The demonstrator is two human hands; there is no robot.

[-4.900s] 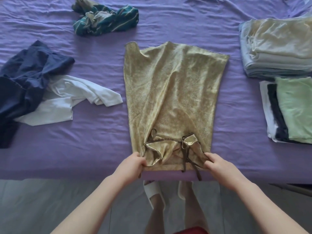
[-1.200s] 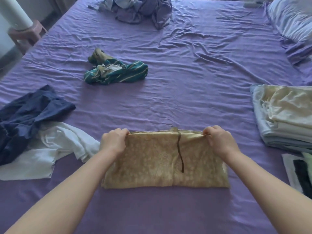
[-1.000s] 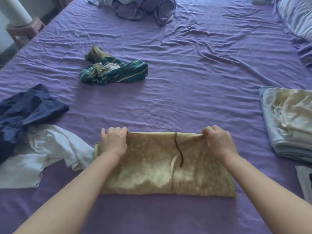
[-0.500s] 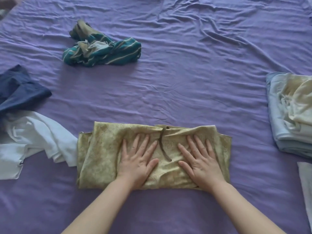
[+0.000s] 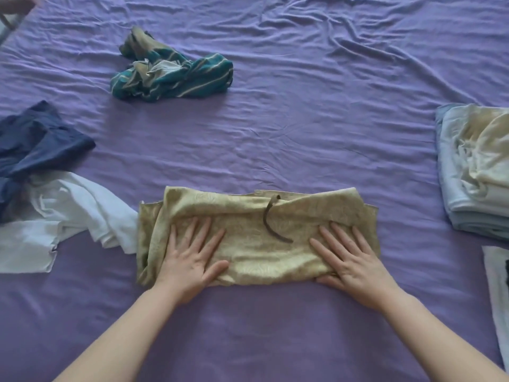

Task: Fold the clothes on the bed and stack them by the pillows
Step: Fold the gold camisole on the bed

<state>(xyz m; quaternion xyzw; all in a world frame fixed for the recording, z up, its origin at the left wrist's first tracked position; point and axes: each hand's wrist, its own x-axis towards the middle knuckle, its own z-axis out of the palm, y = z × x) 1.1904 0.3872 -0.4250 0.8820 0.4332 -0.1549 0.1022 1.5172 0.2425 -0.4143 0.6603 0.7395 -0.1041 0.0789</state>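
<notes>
Both my hands, left hand [image 5: 190, 260] and right hand [image 5: 351, 260], lie flat with fingers spread, pressing the folded gold garment [image 5: 256, 238] at lower centre. Its long axis runs left-right. The folded stack [image 5: 473, 172] lies farther right, nearer my right hand.

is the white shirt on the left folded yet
No, the white shirt lies crumpled and spread out beside the folded gold garment, partly under the navy garment.

A wrinkled purple sheet [image 5: 303, 119] covers the bed; possibly a stool [image 5: 12, 12] top-left.
</notes>
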